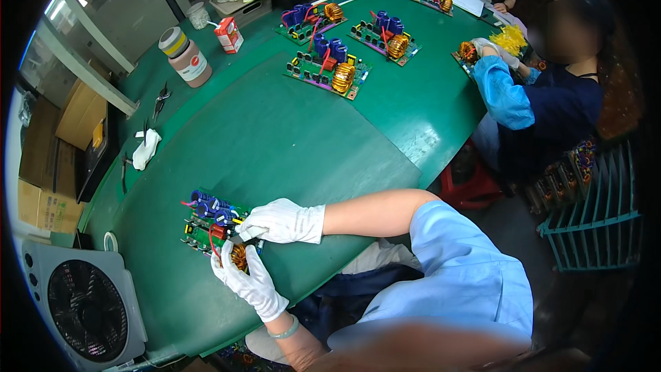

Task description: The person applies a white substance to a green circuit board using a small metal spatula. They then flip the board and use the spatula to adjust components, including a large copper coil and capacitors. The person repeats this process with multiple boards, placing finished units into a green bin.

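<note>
A green circuit board point(210, 224) with blue capacitors, red wires and a copper coil lies near the front edge of the green table point(275, 151). My left hand point(249, 281), in a white glove, grips the board's near end at the copper coil point(238, 256). My right hand point(279, 221), also white-gloved, pinches the board's right edge from the side. Both hands hold the board just above or on the tabletop; which, I cannot tell.
Three similar boards point(329, 67) lie at the table's far middle. A co-worker in blue sleeves point(506, 93) sits at the right with a board. A tin point(187, 56), pliers point(162, 100), a white cloth point(146, 149) lie left. A fan point(86, 310) stands at lower left.
</note>
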Tool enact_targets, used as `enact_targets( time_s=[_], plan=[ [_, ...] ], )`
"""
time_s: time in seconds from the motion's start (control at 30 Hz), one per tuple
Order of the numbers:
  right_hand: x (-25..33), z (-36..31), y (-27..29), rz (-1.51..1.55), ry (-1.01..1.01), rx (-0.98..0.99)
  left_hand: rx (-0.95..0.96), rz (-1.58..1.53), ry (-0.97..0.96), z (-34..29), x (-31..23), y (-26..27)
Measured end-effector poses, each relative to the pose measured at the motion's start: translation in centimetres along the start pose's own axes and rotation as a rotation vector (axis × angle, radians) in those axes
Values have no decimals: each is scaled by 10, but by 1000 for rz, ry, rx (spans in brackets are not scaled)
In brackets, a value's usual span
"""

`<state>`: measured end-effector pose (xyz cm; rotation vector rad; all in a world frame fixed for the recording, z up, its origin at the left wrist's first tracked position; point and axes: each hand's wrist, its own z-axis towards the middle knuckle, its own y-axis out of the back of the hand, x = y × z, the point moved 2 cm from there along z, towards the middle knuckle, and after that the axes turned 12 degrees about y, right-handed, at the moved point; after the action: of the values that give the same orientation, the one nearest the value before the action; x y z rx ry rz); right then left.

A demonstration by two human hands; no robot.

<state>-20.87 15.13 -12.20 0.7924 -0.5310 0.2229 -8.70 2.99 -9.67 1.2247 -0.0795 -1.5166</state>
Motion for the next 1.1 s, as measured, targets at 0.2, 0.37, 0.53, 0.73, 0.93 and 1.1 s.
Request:
enact_targets(
  time_s=[0.2,0.37,0.53,0.73,0.93,1.1],
  plan=[
    [0,1,2,40,-3,19,-33,-25,2,2,1,-1],
    [2,1,2,67,-42,54,-35,-29,-52,2,12,-2],
    [0,0,2,66,-33,46,-22,-44,-56,2,10,-1],
    [1,0,4,47,1,38,-13,-29,-80,2,9,0],
    [2,1,4,46,-18,51,-13,-48,-71,2,9,-1],
    [2,0,4,92,-35,4,-13,-37,-59,1,9,-1]
  ],
)
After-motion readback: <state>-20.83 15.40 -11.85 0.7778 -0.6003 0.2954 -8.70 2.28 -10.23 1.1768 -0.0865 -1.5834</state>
